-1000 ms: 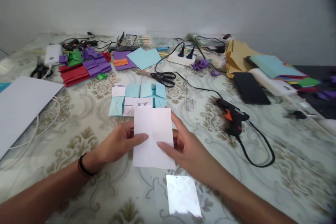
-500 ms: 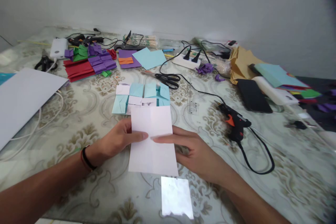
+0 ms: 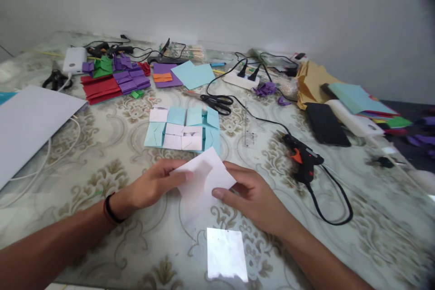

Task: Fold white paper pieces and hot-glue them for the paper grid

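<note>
Two sides of the white paper (image 3: 216, 170) are clamped in fingers, left hand (image 3: 147, 188) and right hand (image 3: 260, 199) about equally near, paper mid-frame, skewed, top corner by the blue-and-white folded papers (image 3: 175, 129), lower part blurred, can't tell long axis.

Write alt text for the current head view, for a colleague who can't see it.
Two bare hands, left and right, hold a small white sheet of paper over a patterned table. Just beyond lie folded blue and white papers, with black-handled scissors behind them and a black glue gun to the right.
</note>
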The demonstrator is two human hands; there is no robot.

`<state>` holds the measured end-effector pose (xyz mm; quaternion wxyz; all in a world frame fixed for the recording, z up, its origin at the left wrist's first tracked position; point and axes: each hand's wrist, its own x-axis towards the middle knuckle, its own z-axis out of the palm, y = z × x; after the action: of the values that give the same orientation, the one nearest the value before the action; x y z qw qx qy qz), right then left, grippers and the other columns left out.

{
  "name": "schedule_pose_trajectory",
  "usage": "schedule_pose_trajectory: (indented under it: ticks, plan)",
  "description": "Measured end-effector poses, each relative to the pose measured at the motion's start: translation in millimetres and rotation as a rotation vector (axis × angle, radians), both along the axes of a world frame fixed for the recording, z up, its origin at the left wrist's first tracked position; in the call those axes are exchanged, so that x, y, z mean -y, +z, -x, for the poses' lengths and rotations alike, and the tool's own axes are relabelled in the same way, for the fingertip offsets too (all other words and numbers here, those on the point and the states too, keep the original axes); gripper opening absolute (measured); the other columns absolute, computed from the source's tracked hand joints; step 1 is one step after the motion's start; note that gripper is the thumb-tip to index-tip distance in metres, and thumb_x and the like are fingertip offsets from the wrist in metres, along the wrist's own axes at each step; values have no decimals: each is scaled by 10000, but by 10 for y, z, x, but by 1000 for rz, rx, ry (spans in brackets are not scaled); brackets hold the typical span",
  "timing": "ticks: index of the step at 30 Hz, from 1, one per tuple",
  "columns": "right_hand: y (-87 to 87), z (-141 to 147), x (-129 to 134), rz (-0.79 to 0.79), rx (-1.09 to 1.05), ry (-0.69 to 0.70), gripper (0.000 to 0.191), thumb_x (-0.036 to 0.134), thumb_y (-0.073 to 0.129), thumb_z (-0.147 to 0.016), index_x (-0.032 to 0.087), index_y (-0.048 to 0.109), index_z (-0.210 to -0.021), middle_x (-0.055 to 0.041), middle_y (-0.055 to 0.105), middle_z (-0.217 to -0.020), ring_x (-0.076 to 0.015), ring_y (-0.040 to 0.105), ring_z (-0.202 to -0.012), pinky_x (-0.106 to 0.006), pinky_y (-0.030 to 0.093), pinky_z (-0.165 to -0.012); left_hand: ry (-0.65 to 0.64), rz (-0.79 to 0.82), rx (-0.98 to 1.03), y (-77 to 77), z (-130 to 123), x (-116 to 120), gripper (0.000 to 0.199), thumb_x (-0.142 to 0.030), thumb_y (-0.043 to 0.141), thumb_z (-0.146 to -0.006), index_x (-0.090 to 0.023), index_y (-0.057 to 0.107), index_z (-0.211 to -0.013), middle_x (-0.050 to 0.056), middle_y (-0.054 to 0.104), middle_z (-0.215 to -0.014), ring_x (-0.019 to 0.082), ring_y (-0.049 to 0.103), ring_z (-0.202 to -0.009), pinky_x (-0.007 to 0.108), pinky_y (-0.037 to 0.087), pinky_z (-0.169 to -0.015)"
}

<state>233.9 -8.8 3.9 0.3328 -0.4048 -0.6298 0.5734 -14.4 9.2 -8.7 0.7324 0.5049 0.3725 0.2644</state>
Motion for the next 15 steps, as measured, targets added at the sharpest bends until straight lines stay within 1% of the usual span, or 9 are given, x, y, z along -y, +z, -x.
schedule_pose_trajectory:
  ticks: [2, 4, 7, 9, 11, 13, 14, 15]
  plan:
    - [8, 13, 8, 42, 30, -12, 171, 363, 733, -933, 205, 799, -933, -67, 743, -1053, -207, 694, -913, -295, 566, -747, 49, -85, -20, 16, -15, -13, 367, -497, 647, -977, -147, 750, -1014, 59, 724, -951, 183, 624, -826, 285, 480, -721]
    - [12, 23, 17, 60, 86, -23, 205, 379, 717, -936, 186, 784, -916, -64, 742, -982, -198, 680, -852, -284, 556, -703, 71, -132, -23, 44, -36, -22, 364, -502, 658, -966, -158, 743, -1046, 67, 726, -986, 197, 634, -874, 295, 490, -755]
    - [12, 36, 30, 70, 158, -53, 220, 391, 715, -924, 178, 763, -903, -49, 732, -888, -184, 661, -771, -272, 547, -649, 22, -123, -29, 72, -66, -12, 338, -481, 751, -890, -160, 706, -985, 41, 690, -892, 176, 613, -797, 270, 466, -678]
    - [8, 47, 40, 90, 187, -75, 220, 396, 726, -912, 177, 749, -907, -38, 728, -840, -178, 656, -729, -271, 553, -631, -12, -122, -99, 61, -80, 6, 313, -446, 784, -862, -161, 673, -933, 13, 642, -830, 150, 570, -733, 251, 428, -624]
    - [2, 59, 55, 101, 212, -100, 230, 409, 737, -902, 181, 729, -875, -28, 713, -790, -174, 648, -693, -273, 554, -613, -28, -144, -180, 30, -87, 24, 289, -422, 767, -876, -157, 654, -887, -9, 595, -774, 130, 524, -683, 239, 391, -586]
    - [-9, 71, 76, 101, 217, -133, 232, 418, 751, -892, 195, 702, -856, -20, 697, -771, -168, 641, -671, -268, 546, -594, -39, -160, -215, -7, -90, 34, 281, -417, 733, -899, -149, 657, -859, -13, 577, -741, 122, 500, -655, 238, 369, -568]
    - [-15, 76, 88, 105, 194, -160, 222, 416, 761, -887, 207, 689, -900, -16, 701, -790, -165, 643, -672, -264, 544, -592, -42, -160, -215, -24, -90, 36, 283, -418, 722, -904, -145, 666, -855, -10, 584, -737, 123, 502, -651, 240, 370, -569]
    - [-23, 78, 98, 117, 152, -189, 235, 410, 773, -882, 225, 672, -986, -15, 716, -838, -163, 652, -689, -262, 550, -603, -42, -155, -211, -38, -89, 36, 288, -422, 719, -905, -141, 680, -859, -3, 599, -739, 126, 512, -652, 245, 378, -574]
